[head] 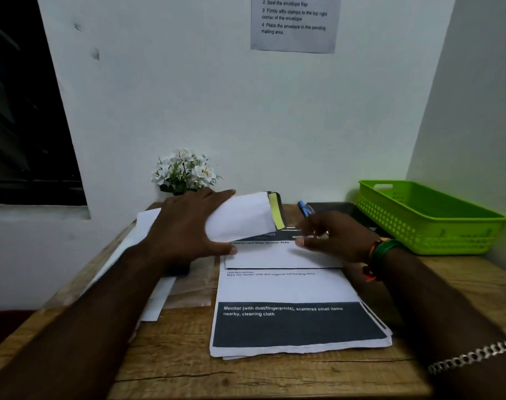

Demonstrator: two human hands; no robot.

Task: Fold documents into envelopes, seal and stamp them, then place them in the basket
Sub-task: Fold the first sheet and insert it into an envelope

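Documents [286, 290] nearest; left hand [185, 226] grip clasps envelope [240, 217]; right hand [338, 238] fingers loose, touching folded sheet [275, 256].

the left hand [188, 226] reaches toward 12 o'clock, fingers spread wide and curled around something white. the right hand [338, 238] points toward 9 o'clock, fingers loosely bent, holding nothing.

A wooden desk [275, 373] stood in a corner of white walls [217, 96]; a dark window [24, 111] lay beyond its left edge.
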